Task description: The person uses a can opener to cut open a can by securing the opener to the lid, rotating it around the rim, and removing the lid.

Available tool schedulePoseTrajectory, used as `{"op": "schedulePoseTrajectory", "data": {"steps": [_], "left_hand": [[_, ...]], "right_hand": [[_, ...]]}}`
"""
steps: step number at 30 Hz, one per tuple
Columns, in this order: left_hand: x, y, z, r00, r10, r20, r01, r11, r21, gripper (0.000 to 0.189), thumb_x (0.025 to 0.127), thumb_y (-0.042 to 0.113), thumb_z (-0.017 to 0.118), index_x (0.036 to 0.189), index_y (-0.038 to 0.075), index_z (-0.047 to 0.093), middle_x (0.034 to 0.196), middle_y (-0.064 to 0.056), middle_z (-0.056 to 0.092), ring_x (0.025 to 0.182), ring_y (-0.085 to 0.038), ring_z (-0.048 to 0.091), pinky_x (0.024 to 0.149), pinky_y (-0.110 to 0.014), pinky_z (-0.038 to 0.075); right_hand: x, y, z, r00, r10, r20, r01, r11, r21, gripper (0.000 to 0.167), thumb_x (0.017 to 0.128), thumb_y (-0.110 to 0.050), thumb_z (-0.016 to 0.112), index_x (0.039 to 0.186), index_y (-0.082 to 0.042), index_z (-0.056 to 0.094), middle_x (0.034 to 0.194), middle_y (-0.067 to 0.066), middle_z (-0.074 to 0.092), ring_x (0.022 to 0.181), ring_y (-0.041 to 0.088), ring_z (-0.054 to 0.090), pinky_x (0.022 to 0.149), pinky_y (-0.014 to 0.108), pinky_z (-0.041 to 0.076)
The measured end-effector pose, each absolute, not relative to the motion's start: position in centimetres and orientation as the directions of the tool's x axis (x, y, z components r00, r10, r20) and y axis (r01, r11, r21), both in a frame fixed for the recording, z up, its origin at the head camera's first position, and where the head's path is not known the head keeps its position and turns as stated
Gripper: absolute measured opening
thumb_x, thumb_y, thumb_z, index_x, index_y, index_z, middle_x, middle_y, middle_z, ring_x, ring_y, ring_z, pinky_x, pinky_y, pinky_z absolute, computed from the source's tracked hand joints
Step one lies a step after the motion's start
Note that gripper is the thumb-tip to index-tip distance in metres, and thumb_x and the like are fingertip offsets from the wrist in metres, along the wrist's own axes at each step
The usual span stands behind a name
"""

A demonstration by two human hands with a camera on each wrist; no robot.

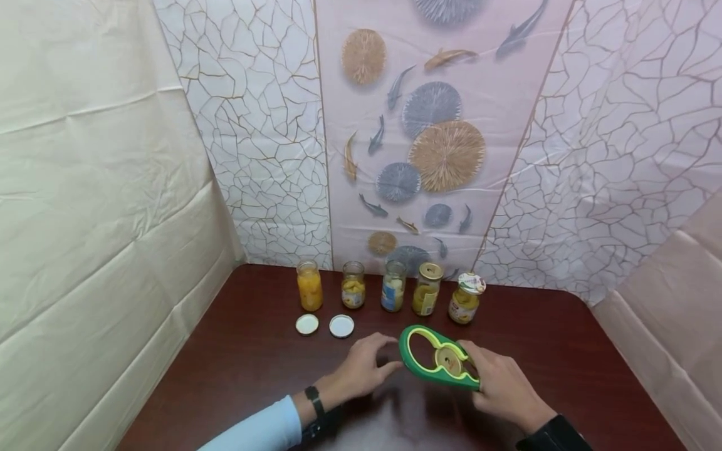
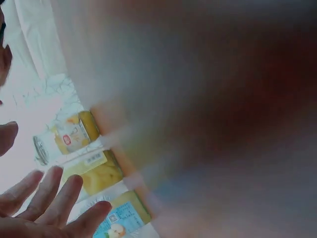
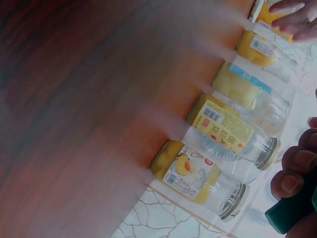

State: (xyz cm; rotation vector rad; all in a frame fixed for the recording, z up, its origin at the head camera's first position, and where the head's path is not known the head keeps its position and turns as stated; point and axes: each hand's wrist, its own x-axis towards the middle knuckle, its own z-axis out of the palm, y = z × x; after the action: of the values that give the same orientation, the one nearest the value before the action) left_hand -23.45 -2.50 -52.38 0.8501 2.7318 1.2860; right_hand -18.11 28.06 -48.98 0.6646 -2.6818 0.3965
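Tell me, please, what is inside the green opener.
A gold lid shows inside the green opener, toward the right hand; the lid's underside and the opener's gripped end are covered.

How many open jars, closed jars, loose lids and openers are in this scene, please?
Open jars: 3
Closed jars: 2
Green opener: 1
Loose lids: 3, counting the one seen within the opener
Total: 9

Head view, forward-down, 2 closer tilted wrist views, shared jars
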Motion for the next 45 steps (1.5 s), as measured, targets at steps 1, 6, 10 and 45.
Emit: {"op": "schedulePoseTrajectory", "data": {"steps": [1, 6, 10, 45], "left_hand": [[-23.0, -2.9, -52.3, -0.845, 0.492, 0.207, 0.471, 0.505, 0.723, 0.041, 0.102, 0.036, 0.074, 0.138, 0.016, 0.069, 0.131, -0.007, 0.074, 0.124, -0.024, 0.070, 0.104, -0.039, 0.059], [-21.6, -4.2, -52.3, -0.832, 0.523, 0.187, 0.454, 0.447, 0.770, 0.036, 0.104, 0.034, 0.073, 0.134, 0.013, 0.072, 0.127, -0.009, 0.075, 0.118, -0.026, 0.073, 0.096, -0.036, 0.062], [-21.2, -4.6, -52.4, -0.803, 0.572, 0.169, 0.454, 0.403, 0.795, 0.037, 0.105, 0.034, 0.071, 0.133, 0.011, 0.073, 0.125, -0.009, 0.075, 0.116, -0.022, 0.075, 0.097, -0.033, 0.063], [-18.7, 0.4, -48.7, -0.558, 0.830, 0.016, -0.439, -0.312, 0.843, 0.074, 0.107, 0.059, 0.057, 0.158, 0.007, 0.047, 0.133, 0.004, 0.071, 0.120, -0.011, 0.071, 0.101, -0.036, 0.060]], "right_hand": [[-18.1, 28.0, -49.1, -0.825, -0.398, 0.401, -0.498, 0.848, -0.183, 0.076, 0.060, -0.002, 0.082, 0.133, -0.014, 0.063, 0.098, -0.006, 0.073, 0.077, 0.001, 0.061, 0.060, 0.021, 0.045], [-18.0, 27.9, -49.3, -0.826, -0.391, 0.406, -0.493, 0.850, -0.185, 0.077, 0.061, -0.002, 0.082, 0.134, -0.014, 0.063, 0.099, -0.005, 0.074, 0.077, 0.003, 0.064, 0.061, 0.022, 0.047], [-17.9, 28.0, -49.1, -0.834, -0.379, 0.401, -0.478, 0.859, -0.182, 0.076, 0.061, -0.004, 0.083, 0.134, -0.015, 0.063, 0.100, -0.006, 0.074, 0.078, 0.003, 0.065, 0.062, 0.022, 0.048], [-16.6, 23.9, -48.7, -0.713, -0.445, 0.542, -0.632, 0.742, -0.224, 0.081, 0.055, 0.007, 0.073, 0.133, -0.014, 0.064, 0.096, -0.012, 0.069, 0.076, -0.009, 0.048, 0.061, 0.017, 0.040]]}}
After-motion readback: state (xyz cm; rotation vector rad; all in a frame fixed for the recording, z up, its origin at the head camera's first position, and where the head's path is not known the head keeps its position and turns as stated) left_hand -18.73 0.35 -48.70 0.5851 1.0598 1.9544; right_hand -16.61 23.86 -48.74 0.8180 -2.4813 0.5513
